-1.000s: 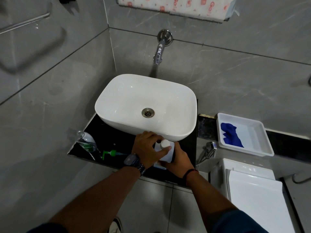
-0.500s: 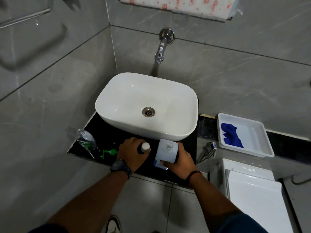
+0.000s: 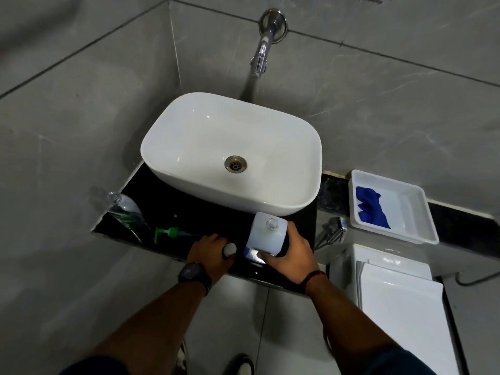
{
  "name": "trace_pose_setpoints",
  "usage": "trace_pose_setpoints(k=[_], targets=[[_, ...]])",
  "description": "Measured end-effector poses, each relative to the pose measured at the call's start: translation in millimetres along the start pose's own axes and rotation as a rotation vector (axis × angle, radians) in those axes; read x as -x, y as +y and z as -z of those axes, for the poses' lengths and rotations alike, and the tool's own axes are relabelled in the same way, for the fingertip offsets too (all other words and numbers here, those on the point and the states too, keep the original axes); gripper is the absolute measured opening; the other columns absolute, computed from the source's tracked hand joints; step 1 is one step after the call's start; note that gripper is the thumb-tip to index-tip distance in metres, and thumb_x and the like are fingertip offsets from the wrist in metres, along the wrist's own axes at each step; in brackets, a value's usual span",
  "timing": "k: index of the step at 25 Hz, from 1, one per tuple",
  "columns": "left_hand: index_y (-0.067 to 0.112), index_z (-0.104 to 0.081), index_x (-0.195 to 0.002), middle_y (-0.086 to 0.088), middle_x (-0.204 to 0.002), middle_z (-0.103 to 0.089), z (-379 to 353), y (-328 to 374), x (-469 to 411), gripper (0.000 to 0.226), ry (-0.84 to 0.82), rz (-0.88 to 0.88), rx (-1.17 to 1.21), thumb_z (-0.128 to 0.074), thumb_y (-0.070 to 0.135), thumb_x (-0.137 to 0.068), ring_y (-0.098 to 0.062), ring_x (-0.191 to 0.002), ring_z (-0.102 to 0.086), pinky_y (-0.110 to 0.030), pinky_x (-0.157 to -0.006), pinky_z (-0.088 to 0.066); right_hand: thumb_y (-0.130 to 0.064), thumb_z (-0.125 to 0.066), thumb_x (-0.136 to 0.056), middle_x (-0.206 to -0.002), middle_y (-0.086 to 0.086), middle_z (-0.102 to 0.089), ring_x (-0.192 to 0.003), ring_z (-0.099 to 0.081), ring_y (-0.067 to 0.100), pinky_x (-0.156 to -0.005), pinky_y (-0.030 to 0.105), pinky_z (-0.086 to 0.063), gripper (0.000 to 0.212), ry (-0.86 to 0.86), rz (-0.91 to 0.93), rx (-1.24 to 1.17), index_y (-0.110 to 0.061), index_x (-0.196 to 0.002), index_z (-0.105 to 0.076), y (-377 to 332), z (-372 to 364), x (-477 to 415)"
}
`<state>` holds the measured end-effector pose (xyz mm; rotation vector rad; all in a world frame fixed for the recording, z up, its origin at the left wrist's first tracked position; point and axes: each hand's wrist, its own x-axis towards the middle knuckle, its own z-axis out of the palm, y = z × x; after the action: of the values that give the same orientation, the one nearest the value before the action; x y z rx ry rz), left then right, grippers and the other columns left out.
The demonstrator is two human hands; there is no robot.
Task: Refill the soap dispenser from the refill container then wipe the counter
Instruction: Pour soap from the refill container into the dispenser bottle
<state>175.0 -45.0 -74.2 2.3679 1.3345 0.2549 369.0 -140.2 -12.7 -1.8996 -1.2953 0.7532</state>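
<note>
Right hand is wrapping its grip around the refill container, standing upright near the front edge of the black bench, just in front of the sink. Container neck is uncapped. Left hand is closing its grip on the white cap, low at the bench front beside the container.

The soap dispenser, clear bottle with its top off, is standing at the bench's far left corner, well apart from the container. Its green pump is lying flat on the bench between the dispenser and the left hand.

Risks, as judgement: open container is sitting close to the bench edge, so a bump or loose grip could be tipping it onto the floor. Dispenser mouth is looking narrow, so pouring may be spilling soap on the dark bench. Cap could be rolling off if set near the edge. Pump lying in the path could be getting knocked when the container is carried left.

Around: wall tap over the sink. White tray to the right holding the blue cloth, needed for wiping, well apart from both hands. Toilet tank below the tray. Sink body is crowding the bench, leaving only a narrow strip for working.
</note>
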Motion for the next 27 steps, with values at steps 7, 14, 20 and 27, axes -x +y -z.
trace_pose_setpoints(k=[7,14,20,27], targets=[[0.015,-0.059,-0.108,-0.009,-0.104,-0.059,14.7,-9.2,4.1,0.062,0.170,0.131,0.320,-0.081,0.046,-0.059,-0.026,-0.095,-0.055,-0.036,-0.081,-0.049,-0.035,-0.085,-0.061,-0.108,-0.031,-0.053,-0.101,-0.048,-0.021,-0.073,-0.001,-0.039,0.072,0.001,0.009,0.002,-0.049,-0.116,-0.041,-2.0,-2.0,-1.1],[0.011,-0.044,-0.081,-0.014,-0.082,-0.052,70.3,-63.4,1.4,0.067,0.862,0.574,0.477,-0.083,0.055,-0.049,-0.032,-0.078,-0.050,-0.043,-0.074,-0.044,-0.038,-0.084,-0.060,-0.106,-0.033,-0.052,-0.098,-0.048,-0.023,-0.071,-0.002,-0.039,0.071,-0.008,0.008,0.038,-0.061,-0.109,-0.039,-8.9,-1.1,-2.3],[0.011,-0.042,-0.110,-0.020,-0.112,-0.051,90.3,-108.9,3.4,0.094,0.931,0.808,0.426,-0.088,0.051,-0.038,-0.037,-0.105,-0.047,-0.050,-0.088,-0.043,-0.037,-0.086,-0.058,-0.104,-0.030,-0.055,-0.096,-0.048,-0.024,-0.069,-0.003,-0.038,0.069,0.002,-0.014,0.056,-0.056,-0.108,-0.041,-4.8,-2.6,-4.2],[0.026,-0.043,-0.127,-0.011,-0.127,-0.056,83.0,-141.8,-13.3,0.095,0.648,0.712,0.591,-0.089,0.037,-0.044,-0.032,-0.115,-0.054,-0.052,-0.099,-0.043,-0.032,-0.087,-0.059,-0.102,-0.031,-0.056,-0.095,-0.050,-0.024,-0.068,-0.004,-0.038,0.065,0.007,-0.024,0.020,-0.053,-0.104,-0.045,-8.2,-4.8,-8.6]])
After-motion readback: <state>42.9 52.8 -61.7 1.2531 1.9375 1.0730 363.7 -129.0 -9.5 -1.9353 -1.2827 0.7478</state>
